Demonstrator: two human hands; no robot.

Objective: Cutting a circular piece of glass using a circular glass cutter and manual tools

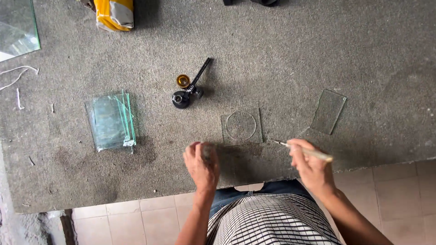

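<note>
A square pane of clear glass [241, 126] with a circle scored in it lies on the grey felt table [281, 59]. My right hand [310, 167] is just right of and below it, gripping a thin pale-handled glass cutter [305, 151] whose tip points left toward the pane. My left hand [201, 164] rests near the table's front edge, left of the pane, fingers curled around something small that I cannot make out.
A black circle-cutting tool with a brass cap [187, 90] lies behind the pane. A stack of greenish glass pieces [111, 120] sits at left, a loose glass offcut [328, 111] at right, a large glass sheet [17, 28] and a yellow bag [114, 13] at the back.
</note>
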